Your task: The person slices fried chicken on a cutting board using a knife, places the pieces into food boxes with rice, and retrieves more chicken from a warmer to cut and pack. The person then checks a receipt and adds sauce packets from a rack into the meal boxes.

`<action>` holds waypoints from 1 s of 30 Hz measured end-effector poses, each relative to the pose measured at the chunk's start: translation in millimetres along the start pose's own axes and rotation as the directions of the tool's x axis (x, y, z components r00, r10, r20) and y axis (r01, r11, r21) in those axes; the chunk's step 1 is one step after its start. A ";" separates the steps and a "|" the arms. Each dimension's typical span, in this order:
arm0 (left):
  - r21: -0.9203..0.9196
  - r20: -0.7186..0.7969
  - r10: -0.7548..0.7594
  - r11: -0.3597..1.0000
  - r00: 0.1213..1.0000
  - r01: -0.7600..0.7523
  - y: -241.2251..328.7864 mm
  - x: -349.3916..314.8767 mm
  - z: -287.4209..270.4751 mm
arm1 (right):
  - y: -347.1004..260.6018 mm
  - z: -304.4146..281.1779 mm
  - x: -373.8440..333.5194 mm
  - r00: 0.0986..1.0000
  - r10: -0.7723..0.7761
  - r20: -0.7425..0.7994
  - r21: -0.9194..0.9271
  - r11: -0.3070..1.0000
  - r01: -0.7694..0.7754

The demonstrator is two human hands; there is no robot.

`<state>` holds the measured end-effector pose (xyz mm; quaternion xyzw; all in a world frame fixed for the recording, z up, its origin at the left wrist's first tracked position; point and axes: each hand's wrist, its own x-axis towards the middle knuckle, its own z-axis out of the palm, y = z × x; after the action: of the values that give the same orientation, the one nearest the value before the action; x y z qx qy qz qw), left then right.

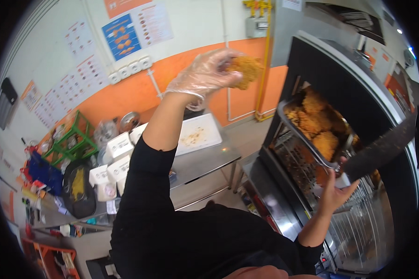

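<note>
My left hand (207, 74) wears a clear plastic glove and is raised high, its fingers closed round a piece of fried chicken (246, 73) with a golden breaded crust. At the right, my bare right hand (334, 193) is closed on the white handle of a broad, dark-bladed knife (381, 148), whose blade points up and right. Its fingers are close to the lower corner of a metal tray (302, 142), and I cannot tell whether they touch it. Several large pieces of fried chicken (325, 144) lie in that tilted tray, inside the open cabinet.
Wire racks (354, 237) sit below the tray in the dark cabinet (277, 116). A steel table at centre left bears a crumb-covered white board (198, 135), white boxes (119, 145), a green crate (74, 139) and a dark tub (79, 207). A yellow pipe (264, 60) runs down the wall.
</note>
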<state>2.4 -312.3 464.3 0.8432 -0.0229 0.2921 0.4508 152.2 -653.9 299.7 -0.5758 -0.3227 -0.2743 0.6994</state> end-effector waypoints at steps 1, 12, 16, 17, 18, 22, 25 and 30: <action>0.014 -0.114 -0.122 0.992 0.986 0.125 -29.9 -12.3 -16.7 | -1.5 4.0 0.6 1.000 0.007 -0.022 0.044 0.999 -0.006; 0.591 -0.297 -0.798 0.277 0.525 0.757 -410.4 -136.7 1.6 | 24.1 -40.6 7.2 0.984 0.069 -0.165 -0.286 0.951 -0.115; 0.806 -0.065 -0.868 0.244 0.492 0.539 -452.3 -154.2 13.7 | 33.3 -60.3 1.5 0.995 0.075 -0.069 -0.486 0.868 -0.099; 0.796 -0.066 -0.869 0.250 0.490 0.551 -454.4 -152.7 10.5 | 29.8 -54.1 2.0 0.996 0.051 -0.079 -0.510 0.856 -0.084; 0.772 -0.065 -0.890 0.242 0.451 0.588 -455.5 -151.8 8.0 | 29.2 -47.6 4.1 0.996 0.033 -0.082 -0.526 0.847 -0.072; 0.803 -0.166 -0.816 0.214 0.553 0.556 -436.4 -135.4 13.3 | 18.6 -38.6 4.7 0.994 -0.009 -0.113 -0.613 0.787 -0.063; 0.265 -0.706 -0.653 0.114 0.273 0.958 -456.3 -159.8 -8.9 | 26.7 -14.3 11.5 0.997 0.000 -0.073 -0.586 0.809 -0.043; 0.105 -0.729 -0.155 0.937 0.667 0.333 -334.2 -106.9 46.6 | 21.9 -12.2 10.1 0.994 -0.044 -0.101 -0.660 0.751 -0.033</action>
<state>36.7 -174.3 140.1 0.7061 0.3005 0.5312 0.3590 176.9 -662.0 292.2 -0.7687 -0.1678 -0.4037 0.4668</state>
